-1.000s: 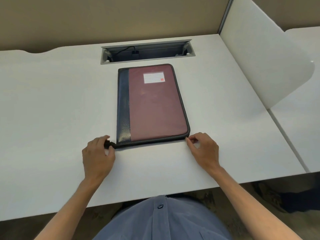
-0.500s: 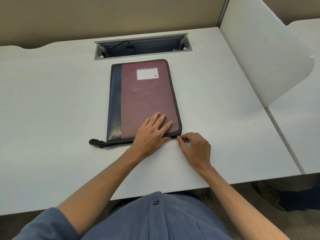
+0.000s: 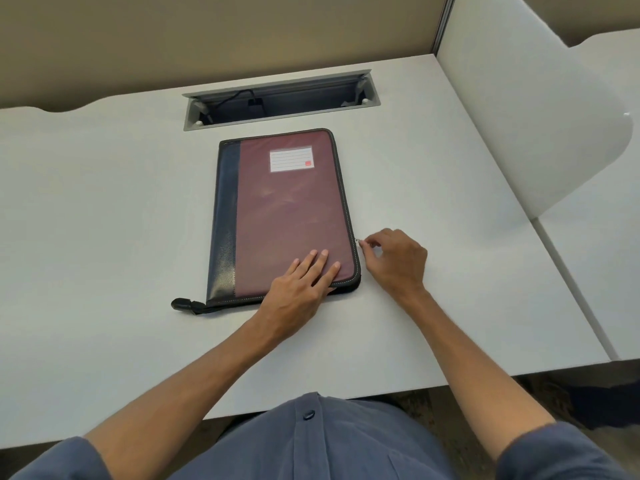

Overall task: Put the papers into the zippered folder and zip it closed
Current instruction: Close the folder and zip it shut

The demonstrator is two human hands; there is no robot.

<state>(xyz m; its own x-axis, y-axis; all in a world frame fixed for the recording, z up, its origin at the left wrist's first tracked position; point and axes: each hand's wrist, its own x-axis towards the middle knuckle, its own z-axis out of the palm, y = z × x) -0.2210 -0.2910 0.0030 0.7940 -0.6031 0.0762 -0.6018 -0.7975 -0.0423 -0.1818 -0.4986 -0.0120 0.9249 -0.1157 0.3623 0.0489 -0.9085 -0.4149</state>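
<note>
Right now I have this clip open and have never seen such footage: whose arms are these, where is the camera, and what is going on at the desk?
There is no machine: a person wears a wide-angle camera on the head, looking down at their own two hands. On the white desk lies a maroon and navy zippered folder, closed flat, with a lined label on its cover. The left hand lies flat on the folder's near right corner, fingers straight. The right hand pinches the small metal zipper pull at the folder's right edge. A black tab sticks out at the near left corner. Behind the folder is an open cable tray. No loose papers show.
</note>
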